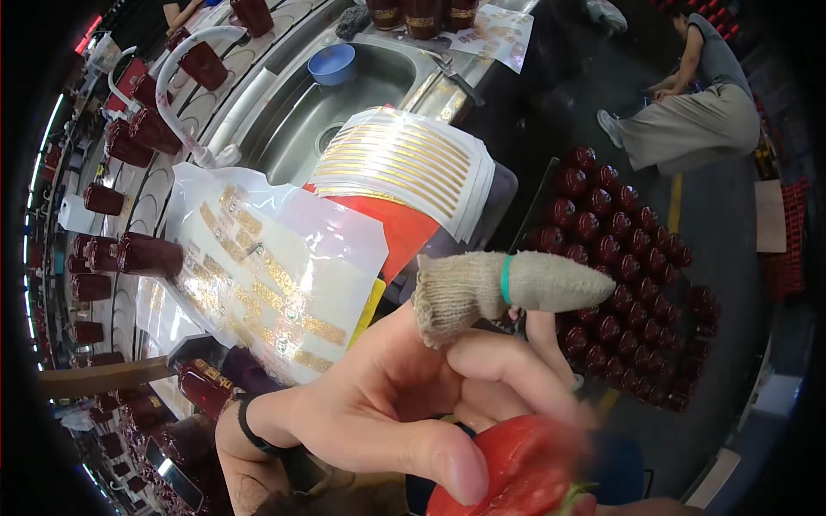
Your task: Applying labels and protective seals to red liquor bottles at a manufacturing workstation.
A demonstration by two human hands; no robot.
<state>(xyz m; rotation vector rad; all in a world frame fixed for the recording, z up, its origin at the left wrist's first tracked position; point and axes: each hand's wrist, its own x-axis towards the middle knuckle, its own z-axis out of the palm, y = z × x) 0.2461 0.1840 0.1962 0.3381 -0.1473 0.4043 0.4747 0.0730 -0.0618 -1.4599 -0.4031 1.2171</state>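
At the lower edge, my left hand point(422, 396) is closed around a glossy red fruit point(495, 460), its thumb pressed on the near side. The fruit has a green bit at its lower end; its right side is blurred and I cannot tell its exact kind. A beige knitted finger sleeve point(551, 279) with a green band covers one outstretched finger of this hand. A black band point(249, 426) circles the wrist. Only a little of my right hand point(650, 509) shows at the bottom, a fingertip against the fruit near the green bit; its other fingers are out of frame.
Gold decal sheets point(267, 292) and a fanned stack of gold-striped sheets point(396, 163) lie beside a steel sink point(284, 129) with a blue bowl point(332, 64). Dark red jars point(148, 255) line the left. More fill a low rack point(624, 284); a person point(697, 112) bends beyond it.
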